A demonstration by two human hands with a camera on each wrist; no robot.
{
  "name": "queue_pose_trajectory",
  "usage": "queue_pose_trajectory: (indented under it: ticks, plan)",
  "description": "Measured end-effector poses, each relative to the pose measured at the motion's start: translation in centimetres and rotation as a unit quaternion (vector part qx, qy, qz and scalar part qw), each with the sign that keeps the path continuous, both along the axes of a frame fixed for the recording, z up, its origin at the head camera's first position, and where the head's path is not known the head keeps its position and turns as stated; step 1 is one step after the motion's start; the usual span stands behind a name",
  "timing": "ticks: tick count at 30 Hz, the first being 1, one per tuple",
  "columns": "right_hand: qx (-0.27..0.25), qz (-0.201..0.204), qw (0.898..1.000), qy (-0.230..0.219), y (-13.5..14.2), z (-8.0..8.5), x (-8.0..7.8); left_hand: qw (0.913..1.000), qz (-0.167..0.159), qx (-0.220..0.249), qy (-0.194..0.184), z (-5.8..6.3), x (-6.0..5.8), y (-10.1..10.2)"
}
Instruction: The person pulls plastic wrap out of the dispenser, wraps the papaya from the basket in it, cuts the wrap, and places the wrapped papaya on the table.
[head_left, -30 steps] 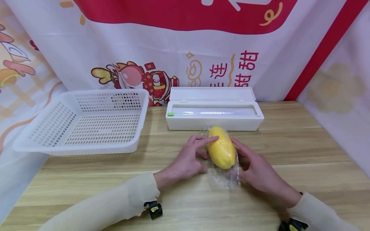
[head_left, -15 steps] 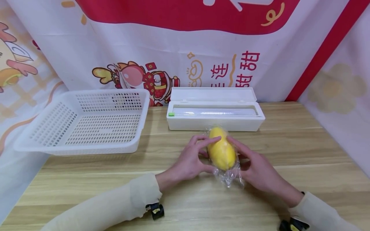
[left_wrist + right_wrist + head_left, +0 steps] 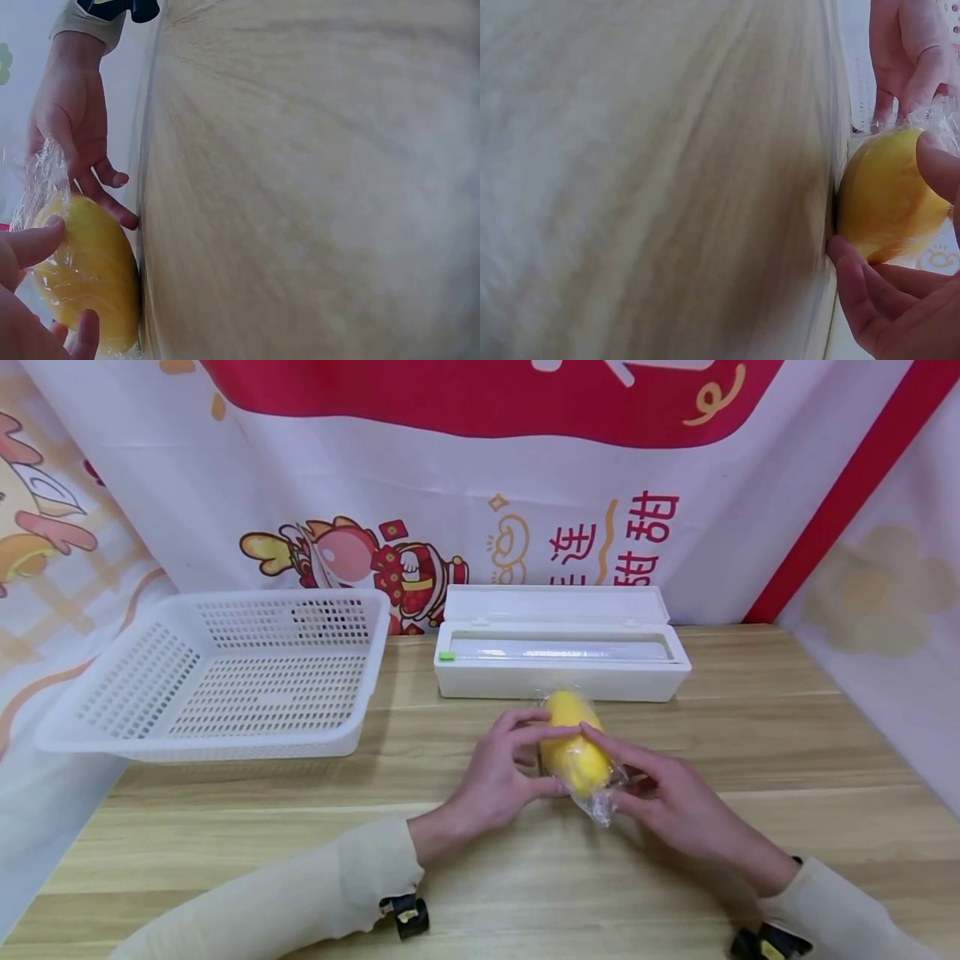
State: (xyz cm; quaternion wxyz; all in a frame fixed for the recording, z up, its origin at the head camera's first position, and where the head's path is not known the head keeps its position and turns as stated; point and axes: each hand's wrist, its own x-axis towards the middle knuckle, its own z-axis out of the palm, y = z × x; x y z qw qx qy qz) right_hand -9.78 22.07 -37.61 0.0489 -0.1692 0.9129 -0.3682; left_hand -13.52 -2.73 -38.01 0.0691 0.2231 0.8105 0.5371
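A long oval yellow fruit (image 3: 564, 708), papaya-like in shape, lies on the wooden table, wrapped in clear plastic wrap (image 3: 600, 806). The loose wrap bunches at its near end. My left hand (image 3: 495, 772) holds the fruit from the left, index finger across its top and thumb by the near end. From the right my right hand (image 3: 682, 806) holds it, its index fingertip meeting the left one on top and its thumb at the bunched wrap. In the left wrist view the wrap stands up in folds beside the fruit (image 3: 97, 270). The fruit's underside is hidden.
Just behind the fruit stands a white cling film dispenser (image 3: 562, 681), lid up, a film roll inside and a green slider at its left. A white perforated basket (image 3: 270, 743) sits at the back left. Printed cloth (image 3: 337, 460) hangs behind the table (image 3: 480, 910).
Both index fingers have come together on top of the fruit. Both thumbs have moved in towards its near end, and the loose wrap there is drawn up into a tighter bunch.
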Motion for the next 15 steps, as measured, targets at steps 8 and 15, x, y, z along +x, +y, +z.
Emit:
queue_pose_trajectory:
  ticks: [8,15]
  plan:
    - [0.030,-0.007,1.000,0.008,-0.37,0.23,-0.01,0.9998,0.002,0.020,0.006,0.18,0.13,0.26]
    - [0.010,-0.015,1.000,0.025,-0.75,0.37,-0.10,0.9998,0.013,0.011,0.008,0.26,0.09,0.63]
